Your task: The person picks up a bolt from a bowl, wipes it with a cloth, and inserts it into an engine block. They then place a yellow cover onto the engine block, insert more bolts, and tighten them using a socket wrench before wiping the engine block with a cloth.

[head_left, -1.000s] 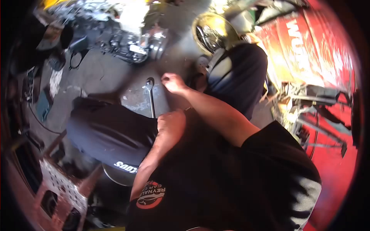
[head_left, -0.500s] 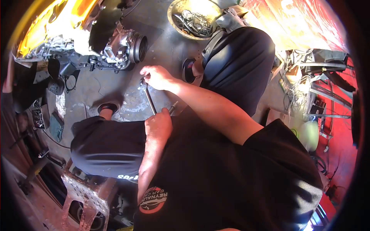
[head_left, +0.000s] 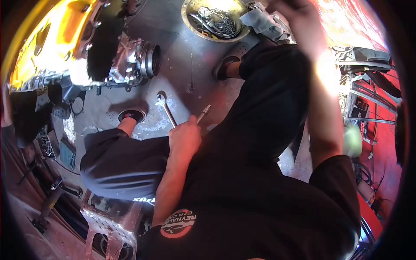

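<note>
Ratchet is in the left hand, over the floor, fingers wrapped round the handle. Same hand's got a bar too, so loosening up for one could drop the other, I reckon. Handle end's hidden in the palm. Right hand is blurry, clipped by the top edge near the rag; can't tell if it's gripping anything.

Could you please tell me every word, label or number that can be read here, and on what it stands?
"REYNAL…": round badge on the black shirt, ending unclear.
"CAR CA…": same badge, ending unclear.
White lettering on the left trouser leg: partly hidden, not readable.
Dark box at right: any print is too small.
</note>
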A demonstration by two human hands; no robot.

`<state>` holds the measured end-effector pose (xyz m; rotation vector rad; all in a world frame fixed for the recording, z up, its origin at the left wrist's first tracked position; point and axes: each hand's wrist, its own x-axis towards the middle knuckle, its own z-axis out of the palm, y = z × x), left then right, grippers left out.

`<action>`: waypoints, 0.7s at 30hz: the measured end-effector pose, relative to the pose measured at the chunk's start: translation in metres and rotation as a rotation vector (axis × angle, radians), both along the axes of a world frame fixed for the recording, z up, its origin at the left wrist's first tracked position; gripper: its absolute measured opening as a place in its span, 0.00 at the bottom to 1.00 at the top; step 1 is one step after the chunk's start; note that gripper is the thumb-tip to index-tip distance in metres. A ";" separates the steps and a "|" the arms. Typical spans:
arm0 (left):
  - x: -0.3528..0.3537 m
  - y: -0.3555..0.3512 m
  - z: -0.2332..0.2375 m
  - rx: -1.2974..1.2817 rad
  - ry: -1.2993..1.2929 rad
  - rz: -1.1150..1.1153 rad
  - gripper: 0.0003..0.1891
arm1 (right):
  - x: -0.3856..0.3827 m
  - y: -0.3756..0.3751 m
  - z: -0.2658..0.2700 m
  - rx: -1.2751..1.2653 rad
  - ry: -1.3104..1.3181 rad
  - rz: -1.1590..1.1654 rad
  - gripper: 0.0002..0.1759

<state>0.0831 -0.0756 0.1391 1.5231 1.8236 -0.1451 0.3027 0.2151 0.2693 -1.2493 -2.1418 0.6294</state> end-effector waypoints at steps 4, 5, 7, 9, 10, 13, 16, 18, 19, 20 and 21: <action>-0.001 0.010 -0.025 -0.053 -0.036 0.052 0.11 | 0.029 0.102 -0.010 -0.214 0.327 -0.006 0.12; -0.001 0.012 -0.030 -0.079 -0.041 0.062 0.12 | 0.031 0.114 -0.025 -0.303 0.290 -0.052 0.12; -0.004 0.011 -0.044 -0.133 -0.036 0.075 0.12 | 0.026 0.129 -0.067 -0.371 0.108 -0.111 0.11; -0.009 0.008 -0.056 -0.191 -0.023 0.074 0.13 | 0.025 0.143 -0.104 -0.523 0.020 0.002 0.09; -0.011 0.009 -0.059 -0.216 -0.010 0.066 0.13 | 0.019 0.144 -0.119 -0.561 0.027 -0.011 0.09; -0.018 0.016 -0.067 -0.271 0.009 0.053 0.12 | 0.023 0.167 -0.189 -0.361 0.015 0.208 0.08; -0.031 0.018 -0.083 -0.300 0.006 0.077 0.13 | 0.002 0.160 -0.168 -0.356 -0.224 0.075 0.07; -0.038 0.017 -0.087 -0.368 0.026 0.105 0.14 | 0.008 0.175 -0.213 -0.642 -0.091 -0.048 0.08; -0.041 0.017 -0.089 -0.391 0.032 0.132 0.14 | 0.006 0.172 -0.228 -0.659 -0.052 -0.107 0.10; -0.043 0.019 -0.092 -0.408 0.038 0.160 0.14 | 0.004 0.172 -0.237 -0.669 -0.013 -0.165 0.12; -0.045 0.020 -0.094 -0.428 0.044 0.189 0.15 | 0.001 0.171 -0.248 -0.682 0.026 -0.224 0.15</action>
